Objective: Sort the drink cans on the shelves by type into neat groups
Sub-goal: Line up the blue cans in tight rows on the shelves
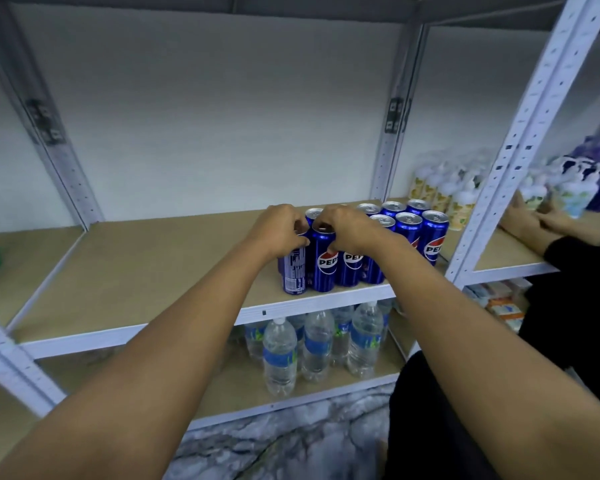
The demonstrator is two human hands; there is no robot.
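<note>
Now both hands are gripping can tops: left hand (280, 230) turning the end can (294, 271), right hand (343, 228) its neighbour (323, 268); either risks tipping off the shelf (136, 271) edge.

Around eleven blue Pepsi cans (323, 263) grouped at frame centre, some hidden behind hands, so the count stays approximate. About seven clear water bottles (280, 355) with blue labels in the lower centre, the rear ones partly hidden. Roughly a dozen pale capped bottles (440, 188) at the right, too blurred to count exactly. Two hands at the cans; two more hands (534, 220) at the right edge.
</note>
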